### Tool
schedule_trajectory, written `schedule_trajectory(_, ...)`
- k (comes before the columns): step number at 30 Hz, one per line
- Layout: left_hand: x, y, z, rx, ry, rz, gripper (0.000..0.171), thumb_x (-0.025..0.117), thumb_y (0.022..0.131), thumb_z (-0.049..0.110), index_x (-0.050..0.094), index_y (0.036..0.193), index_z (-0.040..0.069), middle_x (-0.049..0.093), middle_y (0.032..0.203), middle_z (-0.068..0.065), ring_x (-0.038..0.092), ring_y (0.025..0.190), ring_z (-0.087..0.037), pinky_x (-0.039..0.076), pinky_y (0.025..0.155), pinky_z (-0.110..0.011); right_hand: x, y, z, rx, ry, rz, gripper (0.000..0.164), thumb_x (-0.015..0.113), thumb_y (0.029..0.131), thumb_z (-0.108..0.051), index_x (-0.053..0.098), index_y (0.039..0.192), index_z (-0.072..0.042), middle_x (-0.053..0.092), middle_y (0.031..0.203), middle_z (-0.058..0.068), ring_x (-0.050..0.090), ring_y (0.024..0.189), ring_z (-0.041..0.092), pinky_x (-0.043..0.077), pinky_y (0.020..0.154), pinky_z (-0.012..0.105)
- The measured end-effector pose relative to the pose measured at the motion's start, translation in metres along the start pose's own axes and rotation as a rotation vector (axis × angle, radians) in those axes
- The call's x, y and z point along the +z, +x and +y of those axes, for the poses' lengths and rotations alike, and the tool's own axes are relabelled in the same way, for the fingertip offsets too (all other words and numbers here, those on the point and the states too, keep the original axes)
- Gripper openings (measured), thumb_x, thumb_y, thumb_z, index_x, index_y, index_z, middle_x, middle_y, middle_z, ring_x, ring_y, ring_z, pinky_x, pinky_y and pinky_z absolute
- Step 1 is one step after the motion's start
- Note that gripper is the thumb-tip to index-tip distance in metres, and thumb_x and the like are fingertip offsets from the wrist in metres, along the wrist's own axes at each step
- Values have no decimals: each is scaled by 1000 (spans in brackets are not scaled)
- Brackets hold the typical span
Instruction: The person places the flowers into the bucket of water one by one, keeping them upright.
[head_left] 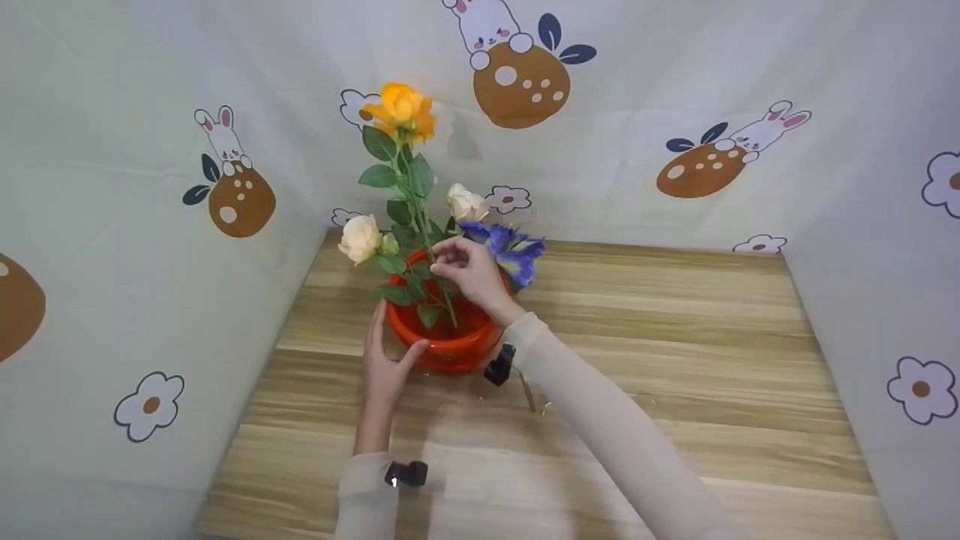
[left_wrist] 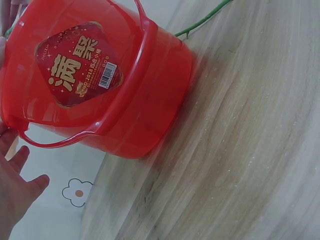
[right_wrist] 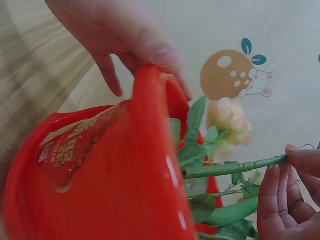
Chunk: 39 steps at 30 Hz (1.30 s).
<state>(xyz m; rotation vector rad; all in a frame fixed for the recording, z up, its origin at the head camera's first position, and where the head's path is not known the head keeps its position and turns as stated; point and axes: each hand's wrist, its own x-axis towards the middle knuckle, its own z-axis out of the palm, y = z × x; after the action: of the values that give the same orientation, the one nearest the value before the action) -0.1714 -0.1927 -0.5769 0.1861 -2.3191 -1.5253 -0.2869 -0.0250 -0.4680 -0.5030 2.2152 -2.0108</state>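
My right hand (head_left: 469, 270) pinches the green stem (right_wrist: 235, 168) of an orange artificial rose (head_left: 403, 109) between thumb and fingertips. The stem's cut end points down over the mouth of the red bucket (head_left: 450, 358), and the bloom stands high above. My left hand (head_left: 390, 367) holds the bucket at its left side, the thumb (right_wrist: 167, 57) on the rim and the fingers along the outer wall. Two pale peach roses, one on the left (head_left: 360, 240) and one at the back (head_left: 466, 202), show around the bucket. A purple iris (head_left: 517, 251) spreads at its right, partly behind my right hand.
A cut green stem (head_left: 527, 391) lies on the wooden table (head_left: 660, 322) right of the bucket. The bucket has a thin red handle (left_wrist: 60, 144) and a printed label (left_wrist: 80, 65). Patterned cloth (head_left: 615, 202) stands at the back and both sides.
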Motion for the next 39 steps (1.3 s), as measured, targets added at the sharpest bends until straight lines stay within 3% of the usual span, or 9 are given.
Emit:
schedule_trajectory(9, 1, 0, 1, 1, -2, 10, 91, 81, 83, 30, 30, 158, 20, 32, 164, -3, 27, 152, -26, 21, 125, -50, 11, 0, 18, 49, -87, -7, 22, 73, 86, -1, 70, 108, 3, 71, 89, 12, 60, 73, 7, 54, 72, 20)
schedule_trajectory(15, 1, -1, 1, 11, -31, 4, 90, 81, 83, 25, 30, 158, 16, 31, 164, -6, 27, 152, -27, 20, 125, -51, 15, -3, 28, 123, -113, -58, 22, 73, 86, -1, 70, 108, 1, 72, 91, 14, 62, 72, 9, 57, 69, 22)
schedule_trajectory(20, 0, -1, 1, -8, -13, -4, 91, 80, 84, 30, 28, 158, 19, 30, 164, -2, 26, 152, -26, 20, 125, -50, 16, -3, 34, 170, -150, -98, 18, 73, 87, -2, 71, 105, -2, 72, 91, 14, 63, 74, 9, 59, 70, 24)
schedule_trajectory(33, 0, -1, 1, -23, 6, 3, 91, 81, 83, 29, 30, 158, 17, 31, 164, -6, 27, 152, -28, 21, 125, -52, 21, -2, 36, 345, -160, -193, 11, 69, 88, 3, 70, 97, -3, 65, 79, 2, 65, 73, 11, 62, 70, 30)
schedule_trajectory(39, -1, -2, 2, -58, 19, 0, 91, 81, 83, 30, 30, 157, 15, 30, 164, -9, 25, 152, -30, 21, 125, -51, 24, -1, 37, 376, -207, -207, 9, 70, 88, 3, 71, 93, -3, 65, 78, 2, 65, 71, 12, 62, 69, 29)
